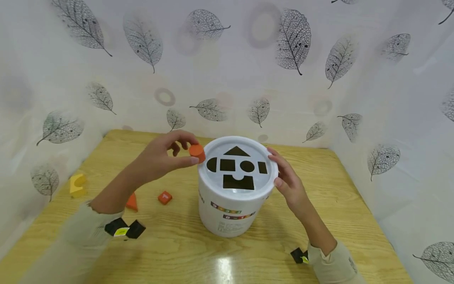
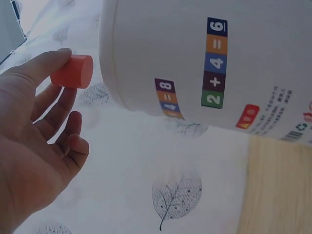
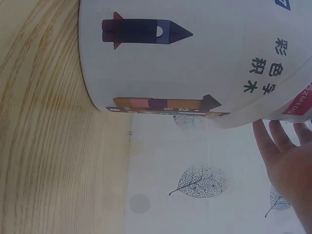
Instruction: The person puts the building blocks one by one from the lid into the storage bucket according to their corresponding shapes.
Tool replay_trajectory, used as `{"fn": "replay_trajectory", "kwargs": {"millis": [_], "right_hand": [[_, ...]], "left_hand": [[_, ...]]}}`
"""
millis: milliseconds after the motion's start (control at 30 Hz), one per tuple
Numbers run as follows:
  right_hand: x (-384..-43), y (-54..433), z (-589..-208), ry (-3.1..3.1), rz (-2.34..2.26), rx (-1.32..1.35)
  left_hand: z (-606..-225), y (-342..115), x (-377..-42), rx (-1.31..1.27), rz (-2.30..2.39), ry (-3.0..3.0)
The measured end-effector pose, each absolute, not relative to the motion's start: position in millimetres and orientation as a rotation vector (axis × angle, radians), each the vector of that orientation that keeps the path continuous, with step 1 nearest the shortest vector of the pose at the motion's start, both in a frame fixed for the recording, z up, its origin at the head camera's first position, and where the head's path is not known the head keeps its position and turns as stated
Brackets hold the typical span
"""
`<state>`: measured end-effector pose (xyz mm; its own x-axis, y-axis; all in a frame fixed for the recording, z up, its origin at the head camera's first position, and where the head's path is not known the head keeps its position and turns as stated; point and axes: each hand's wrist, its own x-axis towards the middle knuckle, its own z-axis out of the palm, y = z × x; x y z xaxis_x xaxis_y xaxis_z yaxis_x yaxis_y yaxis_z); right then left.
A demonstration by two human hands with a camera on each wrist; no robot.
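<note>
My left hand (image 1: 159, 159) pinches an orange cylinder block (image 1: 197, 153) between thumb and fingers, beside the left rim of a white bucket (image 1: 223, 205). In the left wrist view, the cylinder block (image 2: 72, 72) lies close to the bucket's edge, with the other fingers loosely bent below it. The bucket stands upright, topped by a white lid (image 1: 214, 182) with dark cut-outs: triangle, half-round, square, circle, rectangle and notched rectangle. On the right rim rest the spread, fairly straight fingers and thumb of my right hand (image 1: 293, 191); the right wrist view shows its fingertips touching the lid's edge.
To the left on the wooden table (image 1: 170, 244) lie a yellow notched block (image 1: 77, 185), an orange pointed block (image 1: 132, 202) partly hidden by the left arm, and a small red-orange block (image 1: 164, 197). A leaf-patterned curtain (image 1: 227, 71) surrounds the table's back and sides.
</note>
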<state>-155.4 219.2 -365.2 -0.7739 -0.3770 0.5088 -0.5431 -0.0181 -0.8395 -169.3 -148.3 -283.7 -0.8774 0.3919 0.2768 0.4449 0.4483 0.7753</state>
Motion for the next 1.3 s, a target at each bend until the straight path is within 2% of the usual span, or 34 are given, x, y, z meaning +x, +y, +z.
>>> {"fn": "replay_trajectory", "kwargs": {"millis": [367, 833, 1300], "right_hand": [[-159.6, 220.1, -367.9, -2.064, 1.924, 1.029], [-158.1, 221.2, -365.2, -2.137, 1.905, 0.968], [-157.7, 222.5, -364.5, -2.154, 1.905, 0.96]], "left_hand": [[-273.9, -105.7, -177.6, -1.027, -1.45, -2.575], [-266.3, -56.1, -189.7, -1.132, -1.202, -2.734], [-262.8, -40.0, -194.3, -1.177, -1.003, -2.854]]}}
